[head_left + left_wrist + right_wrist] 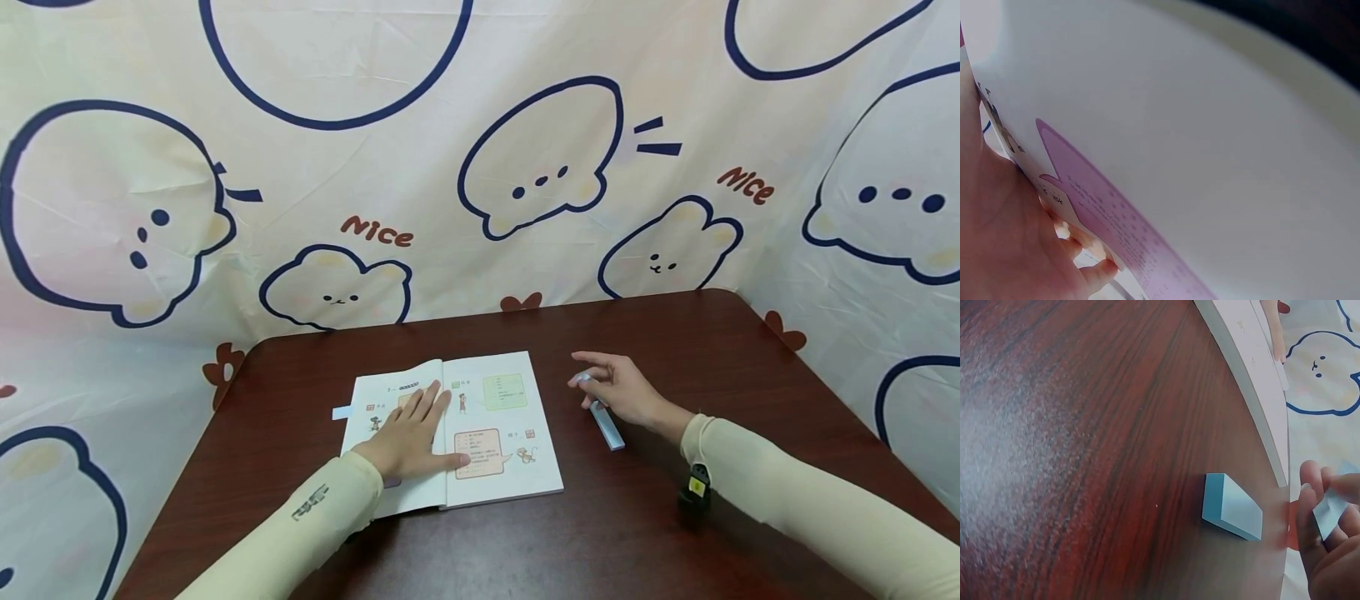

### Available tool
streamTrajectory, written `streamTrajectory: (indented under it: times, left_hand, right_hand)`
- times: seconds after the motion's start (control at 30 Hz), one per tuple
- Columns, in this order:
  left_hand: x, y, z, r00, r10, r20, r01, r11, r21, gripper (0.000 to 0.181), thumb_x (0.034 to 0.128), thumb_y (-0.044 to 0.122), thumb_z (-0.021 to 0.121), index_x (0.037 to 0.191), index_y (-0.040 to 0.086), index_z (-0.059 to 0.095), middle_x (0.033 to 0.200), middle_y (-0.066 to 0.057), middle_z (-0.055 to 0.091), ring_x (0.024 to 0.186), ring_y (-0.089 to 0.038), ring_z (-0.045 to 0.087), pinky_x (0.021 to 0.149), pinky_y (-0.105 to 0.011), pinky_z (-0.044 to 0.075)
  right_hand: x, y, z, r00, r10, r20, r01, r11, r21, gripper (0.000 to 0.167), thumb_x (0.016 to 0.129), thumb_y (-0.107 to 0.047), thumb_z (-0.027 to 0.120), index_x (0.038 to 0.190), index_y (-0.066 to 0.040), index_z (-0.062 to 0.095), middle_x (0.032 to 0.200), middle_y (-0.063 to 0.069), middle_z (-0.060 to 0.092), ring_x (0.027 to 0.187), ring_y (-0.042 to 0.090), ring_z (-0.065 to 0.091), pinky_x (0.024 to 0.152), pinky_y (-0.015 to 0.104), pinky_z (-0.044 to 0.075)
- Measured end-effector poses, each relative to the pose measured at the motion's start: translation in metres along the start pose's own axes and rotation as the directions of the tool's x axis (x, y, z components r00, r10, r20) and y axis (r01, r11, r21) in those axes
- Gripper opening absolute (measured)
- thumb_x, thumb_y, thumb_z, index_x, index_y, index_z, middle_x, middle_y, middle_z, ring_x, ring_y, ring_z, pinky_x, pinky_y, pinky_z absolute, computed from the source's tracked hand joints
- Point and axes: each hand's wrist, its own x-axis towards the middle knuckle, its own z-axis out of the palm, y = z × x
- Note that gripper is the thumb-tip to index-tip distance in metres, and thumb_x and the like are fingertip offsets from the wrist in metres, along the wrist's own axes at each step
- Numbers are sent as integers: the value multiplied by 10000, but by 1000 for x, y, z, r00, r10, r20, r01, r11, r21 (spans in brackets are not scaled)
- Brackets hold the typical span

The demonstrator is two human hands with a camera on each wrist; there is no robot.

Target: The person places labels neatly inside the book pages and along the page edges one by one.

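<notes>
An open book (pixel 543 467) with printed cartoon figures and text boxes lies on the table. My left hand (pixel 405 442) rests across its middle, fingers spread over the left page and thumb on the right page. The left wrist view shows that page (pixel 1147 94) close up, with a purple text box. Right of the book, my right hand (pixel 626 387) pinches a small light blue sticky note (pixel 1330 515) between thumb and fingers, above the table. Below that hand lies a thick light blue sticky note pad (pixel 607 427), also seen as a block (pixel 1235 509) in the right wrist view.
A light blue tab (pixel 341 412) sticks out from the book's left edge. The dark brown wooden table (pixel 637 325) reaches back to a printed cloth (pixel 435 183) with cartoon animals, which also hangs at both sides.
</notes>
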Motion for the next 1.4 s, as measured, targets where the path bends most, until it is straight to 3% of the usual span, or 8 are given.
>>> streamTrajectory:
  times: [0.13, 0.33, 0.53, 0.63, 0.83, 1.07, 1.23, 1.4]
  left_hand:
    - [0, 0, 0, 1000, 2, -1, -2, 1000, 1, 1114, 859, 791, 533, 1637, 109, 120, 1728, -105, 22, 1590, -370, 95, 1225, -618, 213]
    - [-1, 0, 0, 1000, 6, -4, -6, 1000, 2, 1111, 861, 789, 530, 1637, 108, 118, 1728, -108, 21, 1590, -371, 96, 1220, -626, 218]
    - [-1, 0, 0, 1000, 3, -1, -3, 1000, 3, 1109, 862, 790, 528, 1638, 114, 115, 1729, -105, 18, 1591, -370, 91, 1220, -627, 216]
    - [-1, 1, 0, 1000, 1, 1, -1, 1000, 6, 1108, 862, 792, 526, 1638, 116, 116, 1729, -103, 17, 1592, -367, 88, 1224, -622, 213]
    - [0, 0, 0, 1000, 1, 4, -1, 1000, 10, 1110, 862, 795, 521, 1638, 113, 115, 1729, -104, 17, 1592, -367, 87, 1232, -609, 206]
    - [1, 0, 0, 1000, -3, 4, 3, 1000, 14, 1112, 862, 794, 523, 1638, 112, 112, 1729, -106, 16, 1591, -369, 89, 1235, -606, 200]
    - [2, 0, 1, 1000, -1, 8, 1, 1000, 18, 1115, 861, 799, 517, 1638, 111, 109, 1728, -107, 13, 1591, -369, 85, 1239, -603, 195]
    - [3, -1, 1, 1000, -1, 7, 0, 1000, 22, 1119, 859, 805, 514, 1638, 112, 109, 1728, -109, 10, 1590, -375, 87, 1238, -609, 189]
  right_hand:
    - [0, -1, -1, 1000, -19, 16, 20, 998, -58, 330, 1004, 24, 546, 1316, 126, 579, 1125, 293, 719, 740, 224, 720, 668, 286, 574]
    - [-1, -2, 0, 996, -78, 33, 81, 987, -140, 191, 1004, -19, 583, 1105, 80, 711, 1037, 243, 744, 776, 269, 723, 690, 307, 581]
    - [-2, -3, 2, 993, -108, 52, 115, 982, -151, 232, 1011, -18, 570, 1183, 102, 668, 953, 187, 766, 850, 252, 737, 774, 378, 609]
    - [-2, -4, 3, 994, -85, 66, 95, 982, -163, 252, 1019, -28, 561, 1208, 109, 654, 917, 160, 763, 790, 204, 725, 717, 343, 602]
    - [-2, -6, 4, 993, -50, 103, 67, 983, -174, 194, 1023, -58, 568, 1083, 64, 707, 879, 182, 751, 602, 182, 654, 566, 304, 560]
    - [0, -10, 4, 992, -32, 121, 53, 982, -179, 239, 1029, -89, 571, 1184, 66, 667, 853, 191, 742, 534, 193, 599, 482, 252, 483]
    - [3, -12, 2, 991, -30, 131, 57, 977, -204, 186, 1020, -79, 585, 1058, 61, 701, 829, 181, 745, 550, 187, 628, 502, 271, 507]
    - [9, -13, 0, 986, -59, 157, 94, 969, -230, 176, 1008, -79, 604, 1004, 37, 737, 805, 194, 720, 542, 209, 562, 494, 238, 454]
